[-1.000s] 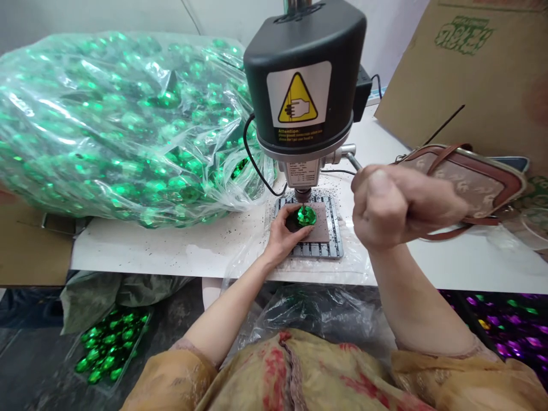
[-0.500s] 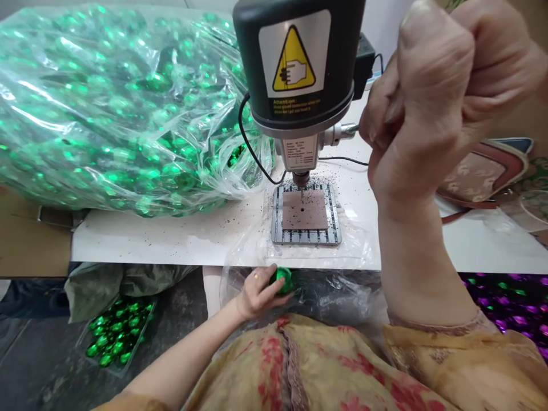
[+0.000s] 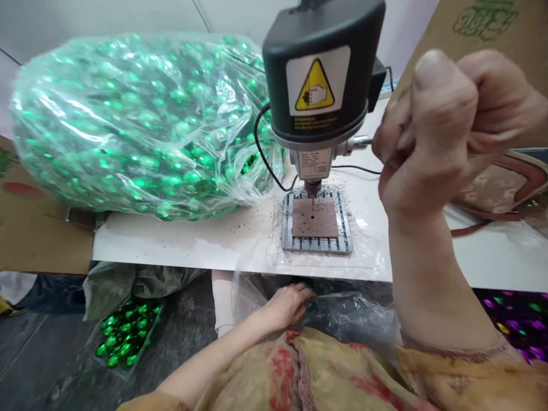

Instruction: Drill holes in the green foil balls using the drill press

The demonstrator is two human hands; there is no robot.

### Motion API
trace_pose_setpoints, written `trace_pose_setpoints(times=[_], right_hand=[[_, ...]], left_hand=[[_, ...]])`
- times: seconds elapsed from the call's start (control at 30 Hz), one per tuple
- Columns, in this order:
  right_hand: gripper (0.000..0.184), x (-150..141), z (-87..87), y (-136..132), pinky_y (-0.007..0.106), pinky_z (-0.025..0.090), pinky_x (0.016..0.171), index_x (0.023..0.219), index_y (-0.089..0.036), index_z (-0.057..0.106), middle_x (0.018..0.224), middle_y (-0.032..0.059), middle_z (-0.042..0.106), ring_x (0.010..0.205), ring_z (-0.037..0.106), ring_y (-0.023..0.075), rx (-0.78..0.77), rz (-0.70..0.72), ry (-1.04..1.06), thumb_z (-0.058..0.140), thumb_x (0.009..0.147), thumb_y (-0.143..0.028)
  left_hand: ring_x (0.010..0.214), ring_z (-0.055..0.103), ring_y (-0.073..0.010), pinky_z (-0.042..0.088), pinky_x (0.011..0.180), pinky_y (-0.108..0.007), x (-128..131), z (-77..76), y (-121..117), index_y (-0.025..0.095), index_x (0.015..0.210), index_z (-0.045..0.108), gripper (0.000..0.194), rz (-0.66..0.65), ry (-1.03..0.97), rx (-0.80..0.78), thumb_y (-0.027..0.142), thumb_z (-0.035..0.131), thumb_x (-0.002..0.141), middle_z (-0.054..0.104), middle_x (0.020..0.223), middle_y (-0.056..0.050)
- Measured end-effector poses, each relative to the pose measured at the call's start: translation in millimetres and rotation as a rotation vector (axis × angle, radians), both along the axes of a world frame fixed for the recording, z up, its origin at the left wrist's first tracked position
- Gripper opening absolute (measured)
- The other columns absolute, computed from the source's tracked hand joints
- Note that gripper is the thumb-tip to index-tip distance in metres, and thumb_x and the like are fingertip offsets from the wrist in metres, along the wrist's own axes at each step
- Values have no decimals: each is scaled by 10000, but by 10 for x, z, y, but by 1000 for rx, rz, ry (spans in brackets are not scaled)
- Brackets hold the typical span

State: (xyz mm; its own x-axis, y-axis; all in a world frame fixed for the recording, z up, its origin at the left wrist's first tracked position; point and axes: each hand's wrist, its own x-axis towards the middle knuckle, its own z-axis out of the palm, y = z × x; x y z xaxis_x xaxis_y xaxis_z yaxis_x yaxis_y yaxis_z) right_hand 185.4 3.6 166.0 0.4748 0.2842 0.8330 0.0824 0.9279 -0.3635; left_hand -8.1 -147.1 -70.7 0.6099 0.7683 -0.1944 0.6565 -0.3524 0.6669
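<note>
While right hand (image 3: 432, 128) is clenching lever (image 3: 363, 141) — likely holding drill (image 3: 321, 85) up — left hand (image 3: 287, 306) is hanging by film (image 3: 353, 314); can't tell grasp.

On the right I see a brown-trimmed handbag (image 3: 492, 187) on the white table (image 3: 180, 242), a green-printed cardboard carton (image 3: 528, 34) beyond it. At far left I make out a second cardboard box (image 3: 38, 231), grey-green fabric (image 3: 112, 285) near its lower corner.
</note>
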Motion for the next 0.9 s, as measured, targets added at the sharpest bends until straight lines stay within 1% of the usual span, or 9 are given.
trace_pose_setpoints(times=[0.07, 0.17, 0.23, 0.27, 0.33, 0.43, 0.53, 0.7, 0.9], right_hand=[[444, 34, -17, -11, 263, 230, 460, 526, -219, 315, 424, -79, 299, 387, 343, 46, -35, 3, -14, 568, 873, -107], [456, 54, -33, -26, 269, 233, 442, 505, -209, 316, 426, -72, 311, 385, 349, 45, -79, 9, 1, 593, 860, -134], [468, 49, -37, -23, 275, 228, 430, 495, -208, 309, 421, -72, 275, 380, 347, 50, -78, 15, 15, 617, 842, -155], [472, 45, -38, -16, 277, 220, 425, 493, -207, 303, 419, -72, 258, 376, 345, 53, -72, 17, 21, 627, 834, -163], [481, 40, -45, 6, 282, 194, 415, 493, -208, 293, 415, -72, 236, 365, 333, 59, -58, 21, 34, 642, 823, -176], [485, 49, -62, 46, 289, 176, 407, 484, -207, 308, 407, -71, 234, 354, 323, 66, -40, 28, 42, 669, 808, -202], [489, 71, -81, 70, 286, 182, 394, 476, -207, 320, 406, -70, 234, 349, 312, 63, -40, 39, 37, 672, 814, -240], [473, 85, -91, 60, 297, 192, 375, 471, -210, 355, 399, -70, 239, 345, 320, 76, -41, 73, 23, 687, 804, -263], [449, 44, -68, -2, 264, 186, 417, 457, -182, 346, 415, -70, 251, 372, 337, 43, -76, 72, 66, 618, 814, -159]], left_hand=[[813, 721, -195, 585, 745, -296, -53, 428, 190, 213, 949, 709, 361, -3, -133, 219, 10, 495, 742, 741, 881, -47], [751, 690, -162, 548, 690, -270, -187, 1072, 575, 214, 793, 637, 297, 144, -294, 607, -6, 438, 782, 701, 775, -30], [806, 691, -166, 548, 742, -285, -279, 1364, 922, 217, 799, 617, 289, 219, -274, 778, -3, 430, 807, 707, 833, -35], [875, 694, -181, 553, 800, -306, -319, 1445, 1120, 218, 826, 619, 293, 252, -225, 821, 0, 423, 809, 710, 886, -46], [1075, 666, -230, 525, 978, -384, -376, 1479, 1536, 204, 970, 636, 330, 304, -83, 846, 7, 432, 802, 707, 1055, -89], [1351, 509, -344, 407, 1136, -504, -397, 1310, 2066, 104, 1246, 571, 441, 418, 160, 815, 72, 567, 807, 605, 1331, -216], [1321, 515, -383, 409, 1113, -532, -359, 1103, 2320, 67, 1296, 552, 498, 477, 334, 777, 107, 633, 806, 619, 1294, -245], [1164, 586, -342, 434, 1066, -515, -280, 984, 2223, 157, 1159, 675, 375, 468, 434, 795, 46, 523, 835, 679, 1133, -171], [1100, 624, -317, 471, 968, -432, -271, 1025, 2016, 107, 1214, 626, 403, 375, 636, 691, 21, 494, 843, 674, 1123, -191]])
